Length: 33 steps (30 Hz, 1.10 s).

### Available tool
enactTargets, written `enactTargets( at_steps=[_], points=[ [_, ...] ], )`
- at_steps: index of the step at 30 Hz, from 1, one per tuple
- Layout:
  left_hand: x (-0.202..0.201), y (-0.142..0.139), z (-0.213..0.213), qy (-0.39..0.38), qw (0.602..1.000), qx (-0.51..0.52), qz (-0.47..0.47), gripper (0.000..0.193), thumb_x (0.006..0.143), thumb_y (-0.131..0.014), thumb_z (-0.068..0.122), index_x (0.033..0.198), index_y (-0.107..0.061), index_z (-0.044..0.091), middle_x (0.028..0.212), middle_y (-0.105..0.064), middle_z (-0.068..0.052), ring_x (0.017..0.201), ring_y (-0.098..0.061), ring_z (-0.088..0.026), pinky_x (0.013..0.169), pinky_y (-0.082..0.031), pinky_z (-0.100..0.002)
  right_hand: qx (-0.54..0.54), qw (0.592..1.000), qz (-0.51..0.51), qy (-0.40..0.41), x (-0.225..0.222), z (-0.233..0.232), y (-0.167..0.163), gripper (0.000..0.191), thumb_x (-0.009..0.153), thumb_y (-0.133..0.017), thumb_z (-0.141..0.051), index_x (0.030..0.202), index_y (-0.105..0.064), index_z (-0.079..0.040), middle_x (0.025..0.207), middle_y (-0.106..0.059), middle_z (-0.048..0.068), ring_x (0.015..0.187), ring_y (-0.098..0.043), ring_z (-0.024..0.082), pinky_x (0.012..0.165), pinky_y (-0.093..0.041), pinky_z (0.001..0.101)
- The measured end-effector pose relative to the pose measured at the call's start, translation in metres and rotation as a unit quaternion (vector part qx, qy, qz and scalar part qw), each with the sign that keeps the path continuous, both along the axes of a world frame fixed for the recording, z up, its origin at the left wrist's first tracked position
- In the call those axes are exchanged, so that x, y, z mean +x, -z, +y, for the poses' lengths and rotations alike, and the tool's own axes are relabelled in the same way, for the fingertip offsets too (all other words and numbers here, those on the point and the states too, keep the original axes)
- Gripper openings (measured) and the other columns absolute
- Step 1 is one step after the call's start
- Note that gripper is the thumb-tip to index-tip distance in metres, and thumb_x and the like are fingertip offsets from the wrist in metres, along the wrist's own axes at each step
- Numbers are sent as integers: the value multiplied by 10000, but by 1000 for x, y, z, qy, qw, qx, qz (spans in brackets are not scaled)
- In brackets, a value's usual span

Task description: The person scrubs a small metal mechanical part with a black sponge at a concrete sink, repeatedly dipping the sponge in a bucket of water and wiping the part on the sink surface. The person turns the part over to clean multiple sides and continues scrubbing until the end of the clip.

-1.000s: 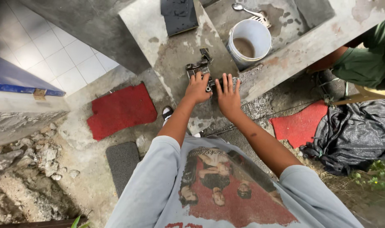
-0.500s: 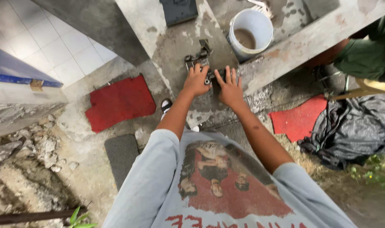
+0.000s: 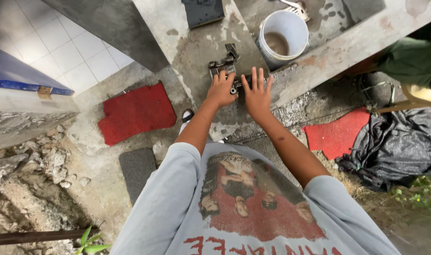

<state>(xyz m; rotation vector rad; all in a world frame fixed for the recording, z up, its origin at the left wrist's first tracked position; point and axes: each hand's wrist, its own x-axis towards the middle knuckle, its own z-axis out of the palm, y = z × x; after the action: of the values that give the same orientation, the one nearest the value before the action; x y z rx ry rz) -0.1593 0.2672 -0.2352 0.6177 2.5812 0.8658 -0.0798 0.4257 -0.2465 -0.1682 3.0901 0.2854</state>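
A dark metal part (image 3: 223, 65) with brackets and a small tube lies on a stained concrete ledge (image 3: 196, 42). My left hand (image 3: 221, 89) is curled over its near left side and grips it. My right hand (image 3: 257, 92) rests flat beside it with fingers spread, pressing on the part's right end and the ledge. Much of the part is hidden under both hands.
A white bucket (image 3: 284, 35) with muddy water stands just right of the part. A dark mat (image 3: 202, 10) lies farther back. On the ground are two red mats (image 3: 136, 112) (image 3: 337, 133), a grey mat (image 3: 136, 169), a black plastic sheet (image 3: 400, 144), rubble at left. Another person's green sleeve (image 3: 409, 54) is at right.
The camera has shifted slightly, so the ledge sits higher in view. Both hands stay on the metal part, the right hand's fingers spreading a little wider.
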Motion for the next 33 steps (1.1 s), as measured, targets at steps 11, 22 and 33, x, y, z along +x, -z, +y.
enactTargets(
  at_steps=[11,22,33],
  points=[
    [2,-4,1,0,1000,0,13,804,726,-864,278,1424,-481,165,1458,-441,-142,1316,-458,-417,1108,-434,-490,79,996,-46,-5,-6,-4,-12,722,993,-501,-372,1654,-309,-154,1710,-141,248,1573,-102,426,1174,-43,716],
    [1,-3,5,15,1000,0,1,822,695,-866,253,1418,-481,181,1440,-437,-132,1300,-443,-409,1089,-431,-490,131,991,20,-17,-7,-3,-21,683,999,-534,-365,1634,-360,-184,1693,-212,222,1568,-175,386,1201,-74,684],
    [-1,1,8,22,1000,-9,5,823,684,-884,256,1397,-480,179,1428,-422,-133,1301,-428,-416,1079,-419,-499,-38,997,67,-23,-3,10,-21,702,924,-612,-367,1563,-440,-133,1634,-352,199,1515,-284,401,1150,-197,711]
  ],
)
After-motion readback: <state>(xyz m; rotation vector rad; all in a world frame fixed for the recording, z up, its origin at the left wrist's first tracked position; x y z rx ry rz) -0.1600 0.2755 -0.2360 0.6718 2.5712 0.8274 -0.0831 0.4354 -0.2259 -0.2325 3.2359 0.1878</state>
